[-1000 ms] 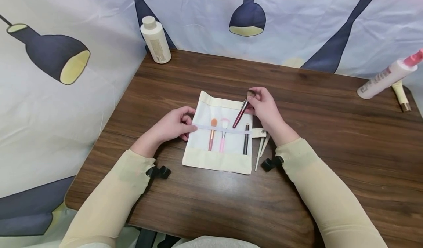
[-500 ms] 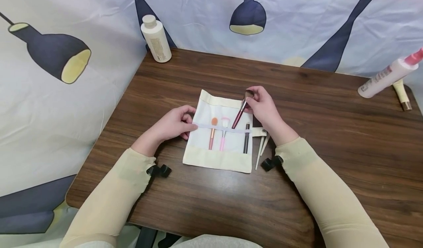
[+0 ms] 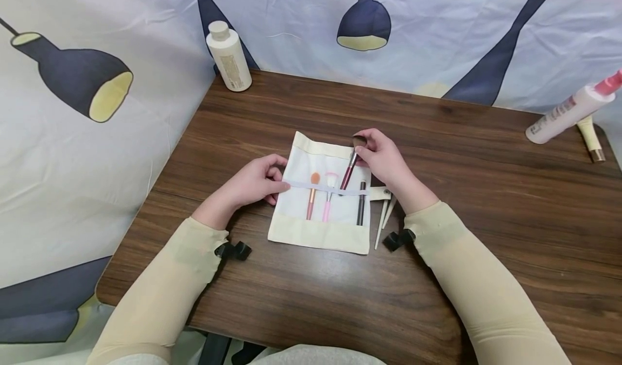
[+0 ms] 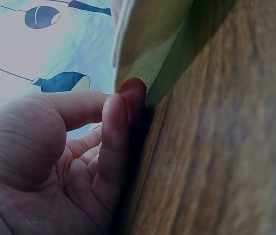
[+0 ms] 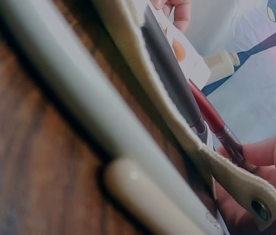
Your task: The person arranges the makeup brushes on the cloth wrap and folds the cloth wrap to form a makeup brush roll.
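Observation:
A cream and white makeup brush roll (image 3: 318, 235) lies unrolled on the table. My left hand (image 3: 255, 182) pinches its left edge between thumb and fingers, beside the elastic band (image 3: 301, 185). My right hand (image 3: 386, 160) holds a makeup brush with a dark red handle (image 3: 347, 175) by its bristle end. The handle slants down to the band; whether its tip is under the band cannot be told. Tucked under the band are an orange brush (image 3: 311, 197), a pink brush (image 3: 328, 205) and a black brush (image 3: 361, 205).
Two pale brush handles (image 3: 380, 225) stick out beside the roll, partly under its snap strap (image 3: 380, 193). A white bottle (image 3: 229, 60) stands at the back left. A pink-topped bottle (image 3: 566, 111) and a cream tube (image 3: 590, 140) are at the far right.
My right hand has moved slightly left with the red brush, and the handle's lower end has come down to the band. The left hand has stayed in place.

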Demonstrator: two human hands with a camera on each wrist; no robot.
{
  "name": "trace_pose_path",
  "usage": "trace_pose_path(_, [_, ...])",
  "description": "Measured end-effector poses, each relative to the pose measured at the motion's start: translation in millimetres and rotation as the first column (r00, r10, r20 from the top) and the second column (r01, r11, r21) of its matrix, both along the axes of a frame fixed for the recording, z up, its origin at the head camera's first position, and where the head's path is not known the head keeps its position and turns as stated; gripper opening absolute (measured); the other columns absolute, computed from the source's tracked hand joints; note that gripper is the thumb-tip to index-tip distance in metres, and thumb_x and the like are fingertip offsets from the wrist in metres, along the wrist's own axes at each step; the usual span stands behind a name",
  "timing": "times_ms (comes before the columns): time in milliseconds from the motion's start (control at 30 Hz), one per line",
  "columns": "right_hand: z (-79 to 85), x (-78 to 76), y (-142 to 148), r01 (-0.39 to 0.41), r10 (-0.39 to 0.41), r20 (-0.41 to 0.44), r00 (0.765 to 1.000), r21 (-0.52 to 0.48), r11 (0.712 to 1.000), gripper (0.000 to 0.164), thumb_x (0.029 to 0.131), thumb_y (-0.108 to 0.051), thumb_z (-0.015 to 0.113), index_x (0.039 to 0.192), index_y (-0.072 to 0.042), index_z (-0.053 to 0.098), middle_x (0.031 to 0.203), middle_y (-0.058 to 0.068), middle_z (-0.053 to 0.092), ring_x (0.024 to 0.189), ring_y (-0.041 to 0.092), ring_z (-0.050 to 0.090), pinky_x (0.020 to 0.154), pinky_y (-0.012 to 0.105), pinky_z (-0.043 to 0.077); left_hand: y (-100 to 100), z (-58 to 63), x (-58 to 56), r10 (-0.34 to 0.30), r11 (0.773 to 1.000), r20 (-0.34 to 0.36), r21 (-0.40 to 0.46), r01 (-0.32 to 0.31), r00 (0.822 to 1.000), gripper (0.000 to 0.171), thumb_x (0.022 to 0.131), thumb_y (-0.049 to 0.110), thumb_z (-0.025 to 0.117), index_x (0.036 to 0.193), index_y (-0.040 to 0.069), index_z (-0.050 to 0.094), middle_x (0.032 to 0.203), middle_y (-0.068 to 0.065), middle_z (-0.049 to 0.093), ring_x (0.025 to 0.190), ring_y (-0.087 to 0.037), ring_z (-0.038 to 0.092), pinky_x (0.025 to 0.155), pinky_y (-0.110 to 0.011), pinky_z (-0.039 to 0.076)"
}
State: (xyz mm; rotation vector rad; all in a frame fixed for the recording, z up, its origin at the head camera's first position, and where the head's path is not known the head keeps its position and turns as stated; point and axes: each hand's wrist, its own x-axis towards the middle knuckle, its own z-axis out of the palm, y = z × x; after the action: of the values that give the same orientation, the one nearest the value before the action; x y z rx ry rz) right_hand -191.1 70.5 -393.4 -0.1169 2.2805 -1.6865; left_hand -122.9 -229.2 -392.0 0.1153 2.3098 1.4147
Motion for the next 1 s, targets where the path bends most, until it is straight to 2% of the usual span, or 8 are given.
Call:
trace_pose_path(200, [2.1,-1.0,-3,-0.008,0.008,0.009,1.0,0.015,1.0,0.036,0.106,-0.007,0.056,0.142,-0.006,0.052,0.095,0.009,0.052,0.098,0.023,0.063,0.09,0.033,0.061,-2,1.8,0.6,0.004,1.0,-0.005,0.002,-0.004,1.0,0.044,0.094,0.003,0.071,0.135,0.001,0.053,0.079,-0.01,0.064,0.056,-0.02,0.064,0.054,-0.032,0.06])
trace_pose_path(500, [13.0,-7.8,-3,0.085,-0.077,0.082,0.994,-0.1,0.991,0.038,0.108,-0.009,0.052,0.145,-0.01,0.046,0.104,0.01,0.054,0.081,0.021,0.064,0.077,0.034,0.065,-1,0.5,0.6,0.007,1.0,0.014,0.0,-0.007,1.0,0.046,0.094,0.003,0.071,0.136,0.004,0.052,0.08,-0.01,0.064,0.059,-0.022,0.064,0.056,-0.033,0.062])
trace_pose_path(667, [19.4,-15.1,-10,0.076,-0.062,0.109,0.992,-0.131,0.989,0.042,0.107,-0.008,0.053,0.148,-0.008,0.044,0.113,0.01,0.056,0.08,0.02,0.067,0.08,0.034,0.065,-1,-1.2,1.0,0.011,1.0,0.024,0.007,-0.011,1.0,0.045,0.094,0.004,0.071,0.135,0.006,0.052,0.08,-0.01,0.064,0.059,-0.023,0.064,0.057,-0.034,0.062])
trace_pose_path(833, [25.9,-18.5,-24,0.062,-0.039,0.145,0.989,-0.16,0.985,0.043,0.107,-0.007,0.053,0.149,-0.007,0.043,0.117,0.01,0.051,0.083,0.021,0.067,0.082,0.035,0.065,-2,-0.6,1.9,-0.018,0.999,0.009,0.034,0.018,1.0,0.049,0.092,-0.002,0.065,0.139,0.002,0.049,0.079,-0.01,0.062,0.06,-0.022,0.064,0.058,-0.034,0.062])
trace_pose_path(1000, [28.5,-21.7,-42,0.036,-0.009,0.156,0.988,-0.173,0.984,0.043,0.106,-0.005,0.053,0.148,-0.007,0.044,0.133,0.017,0.053,0.08,0.02,0.067,0.079,0.033,0.065,-4,-0.8,1.0,-0.043,0.997,-0.001,0.057,0.043,0.999,0.053,0.089,-0.006,0.063,0.14,-0.001,0.048,0.079,-0.01,0.061,0.06,-0.022,0.064,0.058,-0.033,0.062])
